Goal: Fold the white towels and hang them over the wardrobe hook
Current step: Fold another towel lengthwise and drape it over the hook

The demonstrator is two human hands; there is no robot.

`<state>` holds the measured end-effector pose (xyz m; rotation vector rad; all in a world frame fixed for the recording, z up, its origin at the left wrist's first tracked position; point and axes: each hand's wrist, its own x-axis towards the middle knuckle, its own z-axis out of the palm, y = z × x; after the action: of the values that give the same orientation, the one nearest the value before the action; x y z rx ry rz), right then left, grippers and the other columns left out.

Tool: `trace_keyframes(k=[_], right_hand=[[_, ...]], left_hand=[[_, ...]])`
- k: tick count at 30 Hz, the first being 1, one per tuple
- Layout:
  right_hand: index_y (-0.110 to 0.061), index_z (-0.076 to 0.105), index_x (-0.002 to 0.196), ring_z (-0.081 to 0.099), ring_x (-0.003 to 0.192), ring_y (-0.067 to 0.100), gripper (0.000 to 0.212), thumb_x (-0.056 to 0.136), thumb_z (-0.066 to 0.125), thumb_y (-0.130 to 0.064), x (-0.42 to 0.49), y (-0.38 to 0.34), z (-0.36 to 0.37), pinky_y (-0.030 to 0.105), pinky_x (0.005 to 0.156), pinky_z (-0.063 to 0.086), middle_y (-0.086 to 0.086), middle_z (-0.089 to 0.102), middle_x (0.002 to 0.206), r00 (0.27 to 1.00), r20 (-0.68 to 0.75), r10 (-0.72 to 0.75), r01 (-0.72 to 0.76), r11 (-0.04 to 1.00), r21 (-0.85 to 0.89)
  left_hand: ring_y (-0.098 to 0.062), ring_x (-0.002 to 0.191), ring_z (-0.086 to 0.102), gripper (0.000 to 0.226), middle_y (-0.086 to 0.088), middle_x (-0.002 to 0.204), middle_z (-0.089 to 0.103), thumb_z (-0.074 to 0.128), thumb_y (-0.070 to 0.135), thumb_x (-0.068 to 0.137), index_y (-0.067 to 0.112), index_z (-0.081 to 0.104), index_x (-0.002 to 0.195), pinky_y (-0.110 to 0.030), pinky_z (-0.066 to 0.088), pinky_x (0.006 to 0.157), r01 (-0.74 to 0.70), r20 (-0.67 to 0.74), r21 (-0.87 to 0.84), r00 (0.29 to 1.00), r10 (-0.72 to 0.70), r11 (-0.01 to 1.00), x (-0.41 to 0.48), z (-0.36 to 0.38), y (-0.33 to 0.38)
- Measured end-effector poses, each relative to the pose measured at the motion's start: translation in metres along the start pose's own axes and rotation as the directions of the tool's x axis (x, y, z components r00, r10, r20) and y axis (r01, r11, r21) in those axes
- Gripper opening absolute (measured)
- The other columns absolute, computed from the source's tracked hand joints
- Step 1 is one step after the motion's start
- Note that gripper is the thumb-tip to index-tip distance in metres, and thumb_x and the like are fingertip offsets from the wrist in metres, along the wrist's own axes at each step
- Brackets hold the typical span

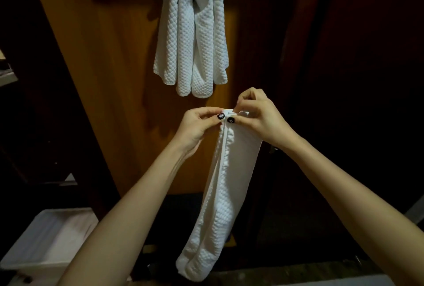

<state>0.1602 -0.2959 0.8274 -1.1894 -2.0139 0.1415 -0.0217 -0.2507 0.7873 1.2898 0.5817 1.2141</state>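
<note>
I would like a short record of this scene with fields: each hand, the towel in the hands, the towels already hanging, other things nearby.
left hand: pinches the top edge of the held towel
right hand: pinches the same edge, right beside the left hand
held towel: white, textured, folded into a long strip, hanging down from both hands
hung towels: white, draped high on the wardrobe panel; their support is hidden by cloth
white container: lower left
task state: held towel not yet hung
</note>
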Motion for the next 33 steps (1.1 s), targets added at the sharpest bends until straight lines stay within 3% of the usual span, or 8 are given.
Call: trace_keyframes(k=[4,9,14,18,22,26,30,33], right_hand=[[-0.012,0.073,0.090,0.048,0.108,0.017,0.018,0.084,0.073,-0.029,0.000,-0.003,0.007,0.041,0.095,0.046,-0.001,0.053,0.105,1.000,0.028,-0.007,0.005,0.998,0.064],[-0.012,0.063,0.080,0.061,0.090,0.019,0.017,0.084,0.074,-0.024,0.007,-0.007,0.006,0.044,0.080,0.051,0.006,0.063,0.094,0.999,-0.030,-0.025,0.027,0.997,0.074],[-0.007,0.063,0.078,0.060,0.088,0.021,0.021,0.083,0.075,-0.023,0.011,-0.005,0.011,0.044,0.081,0.051,0.008,0.060,0.093,0.999,-0.034,0.015,-0.014,1.000,0.026],[-0.012,0.066,0.088,0.052,0.105,0.017,0.030,0.085,0.068,-0.042,0.011,0.016,-0.017,0.029,0.088,0.042,0.002,0.057,0.111,0.986,0.091,0.138,-0.117,0.972,-0.203],[-0.017,0.063,0.092,0.063,0.096,0.008,0.022,0.083,0.073,-0.035,-0.005,0.030,-0.041,0.027,0.082,0.051,-0.005,0.067,0.102,0.934,0.254,0.251,-0.262,0.965,0.009],[-0.015,0.061,0.083,0.060,0.071,0.001,0.021,0.084,0.072,-0.033,-0.005,0.032,-0.036,0.023,0.061,0.046,-0.003,0.066,0.083,0.962,0.147,0.232,-0.231,0.973,-0.018],[-0.002,0.053,0.076,0.056,0.068,0.016,0.032,0.083,0.075,-0.024,0.004,0.022,-0.022,0.033,0.060,0.042,0.017,0.061,0.078,0.981,-0.019,0.195,-0.190,0.969,0.160],[-0.005,0.052,0.077,0.055,0.068,0.015,0.029,0.084,0.075,-0.022,0.014,0.014,-0.015,0.032,0.058,0.043,0.017,0.060,0.077,0.979,-0.132,0.158,-0.124,0.964,0.237]], left_hand=[[-0.014,0.083,0.070,0.015,-0.005,0.088,0.075,0.060,-0.003,0.088,0.003,0.069,0.097,-0.019,0.054,0.073,-0.048,-0.025,-0.026,0.999,0.047,0.999,-0.006,0.004,-0.004],[-0.008,0.086,0.063,0.020,0.000,0.093,0.073,0.064,0.008,0.086,0.011,0.071,0.104,-0.017,0.043,0.066,-0.007,0.066,-0.134,0.998,0.016,0.991,-0.011,0.003,-0.006],[-0.007,0.088,0.067,0.035,-0.001,0.095,0.072,0.063,-0.014,0.080,0.012,0.066,0.102,-0.016,0.052,0.071,-0.088,0.020,-0.012,0.996,0.088,0.996,-0.008,0.008,-0.012],[-0.001,0.080,0.064,0.037,-0.003,0.091,0.062,0.062,-0.018,0.078,0.013,0.061,0.098,-0.015,0.052,0.067,-0.118,-0.091,0.034,0.989,0.121,0.992,-0.001,0.005,-0.009],[-0.007,0.073,0.057,0.036,0.002,0.078,0.055,0.061,-0.018,0.078,0.017,0.054,0.084,-0.021,0.052,0.066,-0.132,-0.054,-0.051,0.990,0.130,0.990,0.008,-0.010,-0.003],[-0.016,0.072,0.044,0.035,-0.004,0.074,0.046,0.063,-0.017,0.078,0.016,0.051,0.071,-0.023,0.046,0.069,-0.176,-0.023,0.088,0.984,0.179,0.980,0.013,-0.008,-0.004],[0.003,0.089,0.059,0.038,-0.005,0.084,0.059,0.054,-0.024,0.079,0.012,0.065,0.075,-0.013,0.046,0.080,-0.299,-0.039,0.317,0.944,0.328,0.900,0.014,-0.012,0.011],[0.014,0.101,0.056,0.040,0.010,0.096,0.063,0.053,-0.020,0.079,0.013,0.071,0.093,-0.005,0.042,0.084,-0.409,0.035,0.442,0.897,0.440,0.798,0.010,-0.019,0.024]])
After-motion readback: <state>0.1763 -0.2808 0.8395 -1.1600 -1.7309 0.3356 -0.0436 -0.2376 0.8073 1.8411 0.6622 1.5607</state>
